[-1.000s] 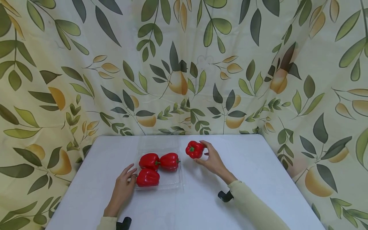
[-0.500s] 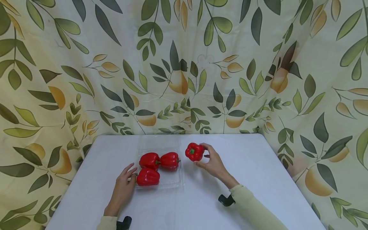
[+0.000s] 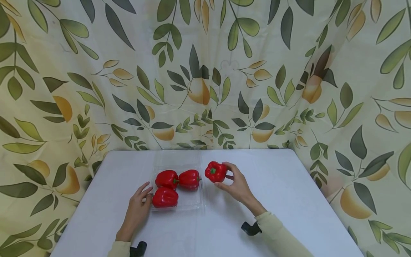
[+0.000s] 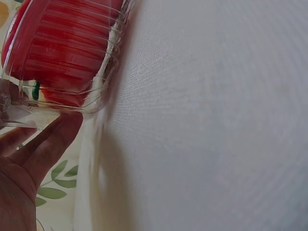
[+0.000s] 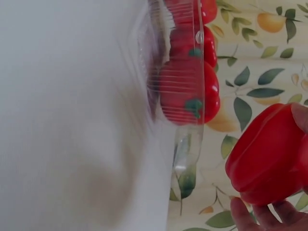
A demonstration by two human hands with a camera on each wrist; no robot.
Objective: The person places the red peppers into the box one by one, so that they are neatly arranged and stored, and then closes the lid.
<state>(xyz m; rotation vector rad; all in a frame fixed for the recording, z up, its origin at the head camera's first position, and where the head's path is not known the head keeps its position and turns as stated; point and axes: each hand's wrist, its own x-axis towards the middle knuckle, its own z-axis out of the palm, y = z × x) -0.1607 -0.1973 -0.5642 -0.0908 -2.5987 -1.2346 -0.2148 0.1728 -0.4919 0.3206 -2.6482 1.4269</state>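
Note:
My right hand (image 3: 238,185) holds a red bell pepper (image 3: 215,171) between thumb and fingers, raised over the table to the right of a clear plastic container (image 3: 193,206). Its green stem faces the head camera. Inside the container lie three more red bell peppers (image 3: 165,197), two at the back and one at the front left. My left hand (image 3: 137,208) pinches the container's left rim; the left wrist view shows fingertips (image 4: 72,120) right at the plastic edge. The right wrist view has the held pepper (image 5: 269,156) beside the container's ribbed wall (image 5: 180,79).
A transparent lid (image 3: 176,159) extends behind the container toward the back edge of the white table (image 3: 273,185). Leaf-and-fruit patterned cloth (image 3: 205,71) hangs behind and on both sides. Black wrist devices (image 3: 251,228) sit at both wrists.
The right hand with its pepper has shifted slightly toward the front and left, a little closer to the container. The left hand and the three peppers in the container keep their places.

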